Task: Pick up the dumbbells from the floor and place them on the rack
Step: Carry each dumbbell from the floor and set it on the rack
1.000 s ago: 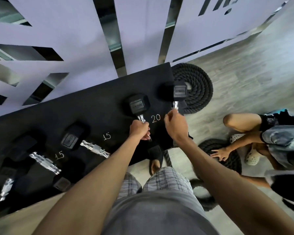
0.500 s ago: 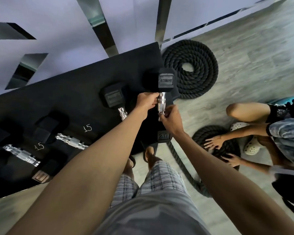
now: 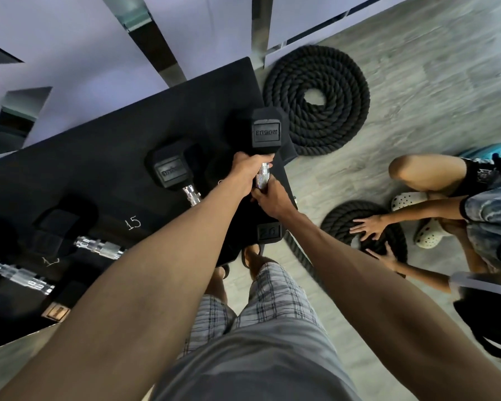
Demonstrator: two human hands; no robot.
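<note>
Both my hands hold one black hex dumbbell (image 3: 266, 134) by its chrome handle at the right end of the black rack (image 3: 133, 134). My left hand (image 3: 247, 172) grips the handle just under the far head. My right hand (image 3: 272, 198) grips it lower down, above the near head marked 20 (image 3: 269, 233). A second black dumbbell (image 3: 170, 170) lies on the rack just left of it. Further left lie two more dumbbells (image 3: 99, 247) beside chalked "15" marks.
A coiled black battle rope (image 3: 315, 99) lies on the grey floor right of the rack. A crouching person (image 3: 434, 209) at the right presses both hands on a second rope coil (image 3: 342, 224). My sandalled feet (image 3: 252, 256) stand at the rack's front edge.
My left hand left the neighbouring dumbbell and joined my right hand on the right dumbbell's handle. The view has shifted, bringing the right end of the rack closer.
</note>
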